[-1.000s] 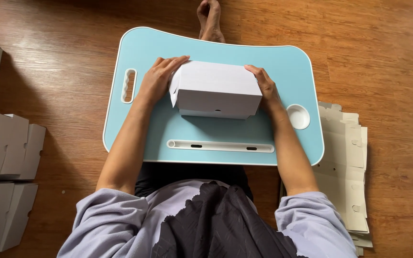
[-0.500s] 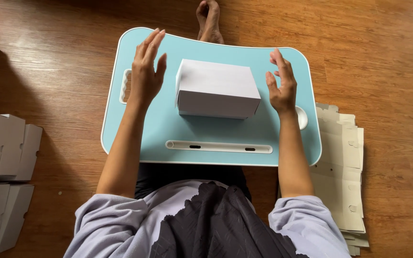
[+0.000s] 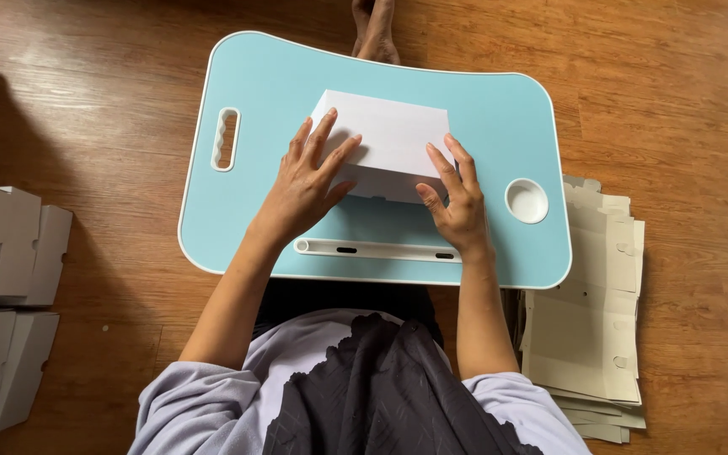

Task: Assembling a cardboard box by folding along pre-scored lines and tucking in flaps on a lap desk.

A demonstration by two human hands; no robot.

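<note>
Both your hands, left hand (image 3: 303, 190) and right hand (image 3: 457, 202), have dropped flat, fingers spread, onto the box (image 3: 389, 139) (light, crushable card); grip its 3 and 9 o'clock sides.

white box (image 3: 389, 135) on a light blue lap desk (image 3: 271, 93), brown wooden floor (image 3: 676, 84).

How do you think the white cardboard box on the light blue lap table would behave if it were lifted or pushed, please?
The white cardboard box looks folded from thin card, so probably light and crushable. Its flat base suggests it would slide across the smooth light blue lap table, not roll. Both hands, left and right, rest on it.
</note>
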